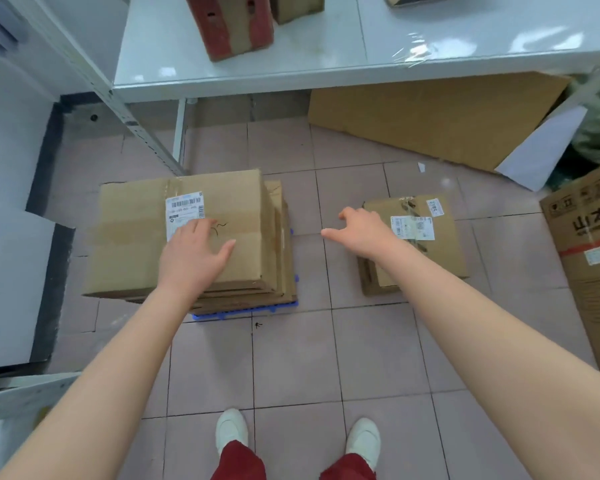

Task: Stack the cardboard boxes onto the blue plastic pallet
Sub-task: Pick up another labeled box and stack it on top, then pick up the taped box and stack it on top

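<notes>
A stack of cardboard boxes stands on the blue plastic pallet (222,314), of which only the front and right edges show. The top box (136,233) is large, taped, with a white barcode label. My left hand (194,258) lies flat on its lid, fingers spread, holding nothing. On the tiled floor to the right sits a smaller cardboard box (437,251) with white labels, resting on another flat box. My right hand (361,230) hovers open at that box's left edge, fingers apart, above the floor.
A white table (326,64) spans the back, carrying a red-and-brown box (232,26) and others. A flattened cardboard sheet (430,119) leans under it. A tall printed carton (593,251) stands at the right. A slanted metal rail (118,105) and white panels are at the left.
</notes>
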